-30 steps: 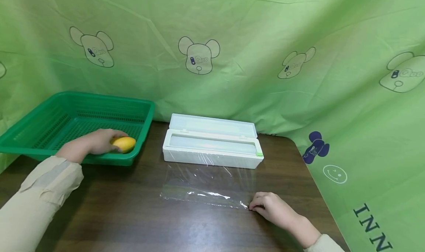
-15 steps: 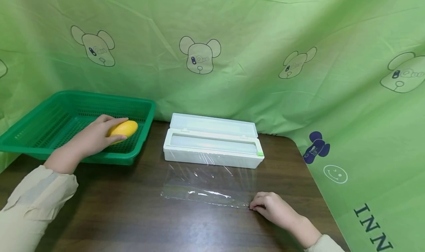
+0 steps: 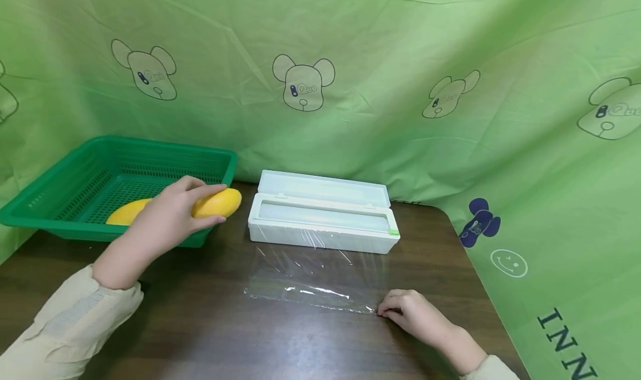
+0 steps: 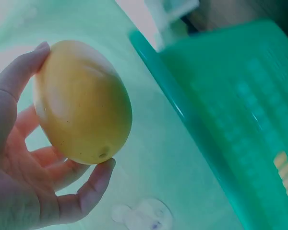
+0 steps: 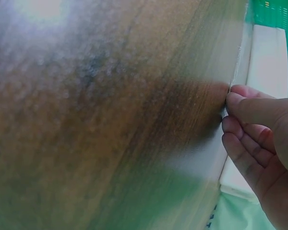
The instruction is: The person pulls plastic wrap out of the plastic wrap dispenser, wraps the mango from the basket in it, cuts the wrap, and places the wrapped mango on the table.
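My left hand (image 3: 170, 213) grips a yellow mango (image 3: 220, 203) over the front right rim of the green basket (image 3: 65, 225). In the left wrist view the thumb and fingers wrap the sides of the mango (image 4: 84, 103). A second yellow mango (image 3: 122, 213) lies inside the basket, partly hidden by the hand. My right hand (image 3: 413, 316) pinches the front right corner of a sheet of clear plastic wrap (image 3: 315, 274), which stretches from a white wrap dispenser (image 3: 320, 232). Thumb and forefinger meet at the film's edge in the right wrist view.
The dispenser's lid (image 3: 325, 188) stands raised at the back, showing the roll inside. A light green slide cutter (image 3: 394, 232) sits at its right end. Green printed cloth (image 3: 370, 90) hangs behind and to the right of the dark wooden table (image 3: 280, 346).
My left hand has lifted the mango up from inside the basket and carried it right, past the rim. The second mango has come into sight. My right hand stays at the film's corner.
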Demonstrator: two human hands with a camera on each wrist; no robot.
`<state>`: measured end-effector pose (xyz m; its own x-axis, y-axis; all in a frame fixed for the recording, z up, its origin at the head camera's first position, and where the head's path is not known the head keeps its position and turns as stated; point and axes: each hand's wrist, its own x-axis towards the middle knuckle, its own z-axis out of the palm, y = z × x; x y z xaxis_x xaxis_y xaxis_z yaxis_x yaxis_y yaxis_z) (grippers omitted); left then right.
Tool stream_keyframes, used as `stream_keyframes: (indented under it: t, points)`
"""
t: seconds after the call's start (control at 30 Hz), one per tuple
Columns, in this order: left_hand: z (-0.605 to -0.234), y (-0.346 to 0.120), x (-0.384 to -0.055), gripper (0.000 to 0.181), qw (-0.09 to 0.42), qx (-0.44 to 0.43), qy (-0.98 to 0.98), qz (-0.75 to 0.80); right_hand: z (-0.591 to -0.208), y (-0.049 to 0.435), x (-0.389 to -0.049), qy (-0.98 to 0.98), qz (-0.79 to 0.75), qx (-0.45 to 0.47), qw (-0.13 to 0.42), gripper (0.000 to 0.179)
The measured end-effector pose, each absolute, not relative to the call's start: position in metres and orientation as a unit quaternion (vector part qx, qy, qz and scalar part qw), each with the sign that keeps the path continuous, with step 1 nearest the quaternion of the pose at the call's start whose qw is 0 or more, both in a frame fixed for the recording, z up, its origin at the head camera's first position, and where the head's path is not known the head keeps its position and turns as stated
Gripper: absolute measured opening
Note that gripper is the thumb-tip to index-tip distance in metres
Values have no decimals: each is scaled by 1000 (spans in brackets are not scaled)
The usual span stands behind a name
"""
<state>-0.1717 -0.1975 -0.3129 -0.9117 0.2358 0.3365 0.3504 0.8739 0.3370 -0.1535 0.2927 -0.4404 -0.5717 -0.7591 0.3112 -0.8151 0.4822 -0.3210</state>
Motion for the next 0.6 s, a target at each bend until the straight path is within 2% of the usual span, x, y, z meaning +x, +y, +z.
stream_keyframes:
  t: [0.23, 0.43, 0.6]
  points:
    - [-316, -162, -161, 58, 139, -201, -946, -214, -440, 293, -153, -857, 217, 463, 65, 26]
    - [-336, -132, -166, 57, 123, -244, -937, -220, -439, 294, -153, -858, 220, 461, 58, 28]
    - [-348, -101, -169, 58, 83, -269, -934, -220, -442, 294, -153, -856, 221, 461, 72, 25]
